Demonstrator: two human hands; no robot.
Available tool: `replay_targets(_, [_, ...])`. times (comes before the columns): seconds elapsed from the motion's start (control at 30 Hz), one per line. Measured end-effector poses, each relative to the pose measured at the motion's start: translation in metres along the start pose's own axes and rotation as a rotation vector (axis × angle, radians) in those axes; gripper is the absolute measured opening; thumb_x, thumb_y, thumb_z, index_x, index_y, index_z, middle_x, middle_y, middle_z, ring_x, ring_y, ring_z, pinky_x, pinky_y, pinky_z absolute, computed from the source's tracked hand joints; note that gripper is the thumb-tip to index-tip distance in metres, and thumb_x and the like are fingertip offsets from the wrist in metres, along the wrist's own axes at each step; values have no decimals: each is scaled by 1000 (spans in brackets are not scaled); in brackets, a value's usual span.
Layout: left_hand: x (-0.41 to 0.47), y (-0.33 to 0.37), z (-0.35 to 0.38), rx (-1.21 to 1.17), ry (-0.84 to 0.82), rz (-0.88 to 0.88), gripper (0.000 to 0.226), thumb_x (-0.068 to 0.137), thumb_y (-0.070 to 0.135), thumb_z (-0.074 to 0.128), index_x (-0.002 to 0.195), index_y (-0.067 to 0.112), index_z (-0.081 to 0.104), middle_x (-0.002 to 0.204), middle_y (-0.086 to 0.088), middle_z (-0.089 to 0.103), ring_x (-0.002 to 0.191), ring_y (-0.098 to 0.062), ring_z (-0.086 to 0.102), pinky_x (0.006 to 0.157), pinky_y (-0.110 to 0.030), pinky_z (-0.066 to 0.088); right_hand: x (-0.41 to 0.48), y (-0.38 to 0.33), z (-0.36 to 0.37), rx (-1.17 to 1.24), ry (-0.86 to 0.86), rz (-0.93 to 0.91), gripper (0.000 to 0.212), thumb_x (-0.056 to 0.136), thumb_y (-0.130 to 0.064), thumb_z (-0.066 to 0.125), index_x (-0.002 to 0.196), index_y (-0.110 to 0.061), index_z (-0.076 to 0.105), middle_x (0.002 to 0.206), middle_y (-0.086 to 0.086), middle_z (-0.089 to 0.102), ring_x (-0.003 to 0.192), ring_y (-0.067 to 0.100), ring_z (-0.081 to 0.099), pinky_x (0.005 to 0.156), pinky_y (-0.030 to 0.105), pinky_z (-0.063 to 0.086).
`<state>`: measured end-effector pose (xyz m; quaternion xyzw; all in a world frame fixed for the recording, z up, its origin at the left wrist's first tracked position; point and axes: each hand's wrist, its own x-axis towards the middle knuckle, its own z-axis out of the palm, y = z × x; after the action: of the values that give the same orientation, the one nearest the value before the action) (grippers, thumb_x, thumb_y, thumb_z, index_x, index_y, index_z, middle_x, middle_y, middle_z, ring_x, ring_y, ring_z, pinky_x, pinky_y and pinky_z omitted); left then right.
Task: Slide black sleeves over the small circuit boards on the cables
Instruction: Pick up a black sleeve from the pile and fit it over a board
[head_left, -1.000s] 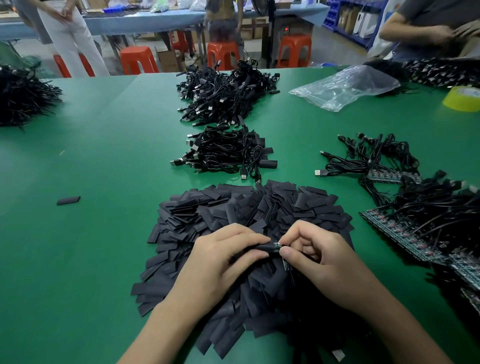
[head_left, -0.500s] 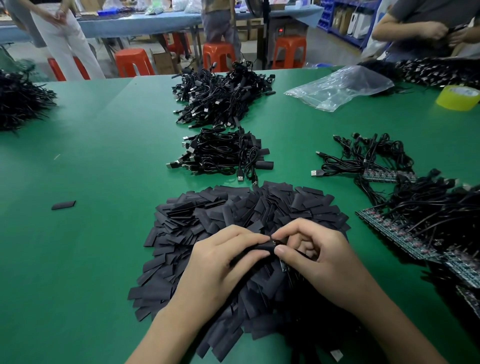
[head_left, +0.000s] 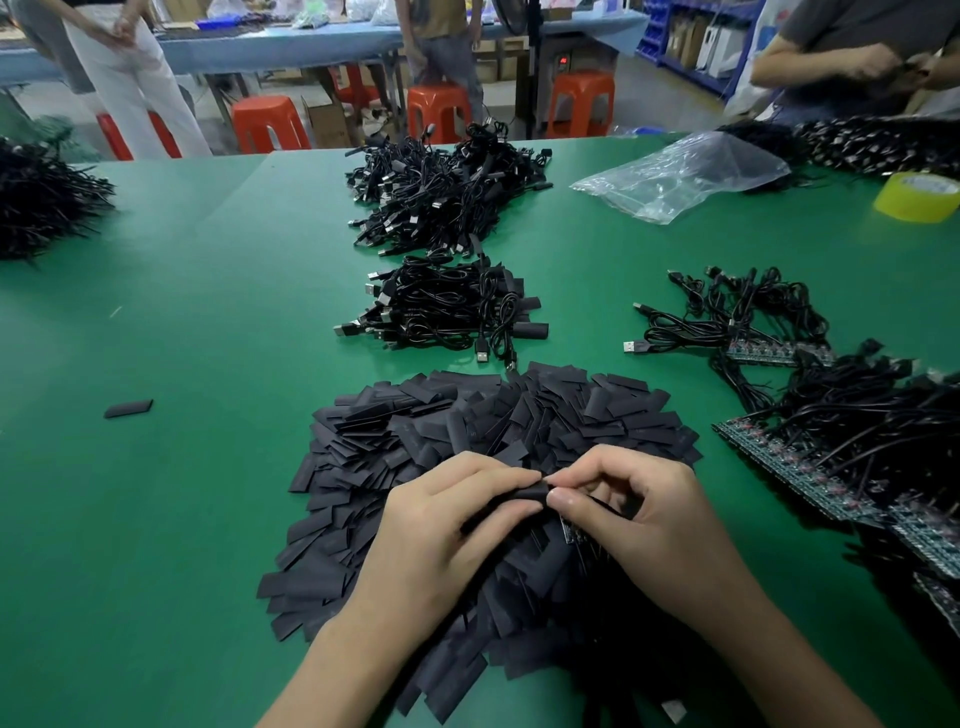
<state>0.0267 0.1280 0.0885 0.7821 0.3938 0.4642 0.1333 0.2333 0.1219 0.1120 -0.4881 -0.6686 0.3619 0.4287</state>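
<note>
My left hand (head_left: 441, 535) pinches a black sleeve (head_left: 524, 493) between thumb and fingers, just above a big heap of flat black sleeves (head_left: 467, 436). My right hand (head_left: 639, 514) meets it from the right, thumb and forefinger pinching at the sleeve's open end. The board is hidden inside the sleeve and fingers. A thin black cable runs off under my right hand. Another small circuit board (head_left: 571, 532) shows below my right thumb. Cables with bare green boards (head_left: 800, 467) lie in a pile at the right.
Two piles of black USB cables (head_left: 447, 312) (head_left: 441, 192) lie beyond the sleeve heap. One stray sleeve (head_left: 128, 408) lies at the left. A clear plastic bag (head_left: 680, 174) and yellow tape roll (head_left: 917, 197) sit far right. Other people stand and work beyond the green table (head_left: 182, 519).
The green board tip that showed between my fingertips a second ago is now covered by the black sleeve. My hands have closed together; the camera view shifted slightly.
</note>
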Motion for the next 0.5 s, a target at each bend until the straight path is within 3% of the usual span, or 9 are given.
replay_targets(0.17, [1, 3, 2, 9, 55, -42, 22, 88, 20, 79, 110, 12, 79, 103, 6, 72, 96, -3, 68, 86, -15, 50, 1, -2, -2, 11, 4, 23, 18, 86, -10, 80, 84, -28, 77, 67, -16, 67, 60, -1, 53, 60, 12, 43])
replay_targets(0.3, [3, 4, 0, 39, 193, -148, 31, 80, 21, 88, 108, 14, 78, 95, 8, 71, 89, -5, 68, 83, -11, 46, 1, -1, 0, 46, 40, 44, 14, 86, -12, 80, 82, -25, 79, 63, -15, 63, 59, 1, 51, 58, 17, 44])
replay_targets(0.5, [0, 7, 3, 45, 279, -196, 22, 79, 20, 85, 99, 13, 80, 94, 8, 75, 89, -2, 70, 82, -13, 49, 2, -1, 1, 126, 78, 90, 15, 86, -13, 80, 84, -28, 80, 61, -1, 61, 59, 8, 47, 55, 20, 41])
